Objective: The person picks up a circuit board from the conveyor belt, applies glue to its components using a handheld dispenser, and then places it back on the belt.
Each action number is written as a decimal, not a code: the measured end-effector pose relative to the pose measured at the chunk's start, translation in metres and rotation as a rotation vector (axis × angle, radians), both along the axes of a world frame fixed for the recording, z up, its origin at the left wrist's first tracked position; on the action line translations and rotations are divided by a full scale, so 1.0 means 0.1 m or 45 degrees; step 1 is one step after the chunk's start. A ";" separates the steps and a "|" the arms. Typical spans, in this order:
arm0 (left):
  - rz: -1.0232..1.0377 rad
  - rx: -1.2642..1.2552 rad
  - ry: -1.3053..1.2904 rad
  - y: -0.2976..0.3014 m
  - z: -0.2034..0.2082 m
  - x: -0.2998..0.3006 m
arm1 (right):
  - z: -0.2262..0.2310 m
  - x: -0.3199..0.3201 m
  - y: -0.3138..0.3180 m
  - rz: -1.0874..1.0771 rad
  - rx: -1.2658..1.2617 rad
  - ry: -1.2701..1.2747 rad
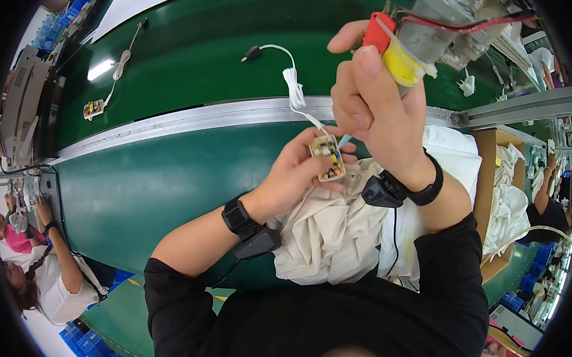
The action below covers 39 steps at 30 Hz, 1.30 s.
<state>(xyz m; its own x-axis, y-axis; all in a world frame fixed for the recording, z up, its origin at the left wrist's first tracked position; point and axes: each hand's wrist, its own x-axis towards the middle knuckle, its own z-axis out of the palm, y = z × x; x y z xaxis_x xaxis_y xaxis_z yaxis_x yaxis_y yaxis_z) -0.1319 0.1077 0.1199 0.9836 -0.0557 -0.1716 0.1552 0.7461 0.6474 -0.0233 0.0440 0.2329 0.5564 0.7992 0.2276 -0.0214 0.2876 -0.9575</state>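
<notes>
My left hand (299,169) is closed round a small power adapter (326,156), its white case open so that the circuit board and small parts show. From its upper end a white cable (293,83) runs over the metal rail to a black plug (250,54) on the green belt. Above it, my right hand (382,103) grips a hand tool with a grey body, a yellow band (402,67), a red switch block (378,31) and red and black wires. A pale blue pointed tip (344,141) shows below that hand, close beside the adapter's case; whether they touch, I cannot tell.
Cream cloth (328,225) is heaped before me, beside a cardboard box (487,168) of white cloth at right. Another open adapter (94,109) lies on the belt (196,53) at left, behind the metal rail (173,126). A co-worker (58,283) sits at far left.
</notes>
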 end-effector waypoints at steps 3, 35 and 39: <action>0.139 -0.213 0.047 0.08 -0.06 0.02 | 0.00 -0.04 -0.02 0.025 0.000 0.034; -0.015 -0.634 -0.128 0.04 -0.06 0.04 | -0.19 -0.06 -0.07 0.129 0.076 -0.020; -0.013 -0.606 -0.118 0.06 -0.05 0.07 | -0.13 -0.04 -0.07 0.111 0.060 -0.013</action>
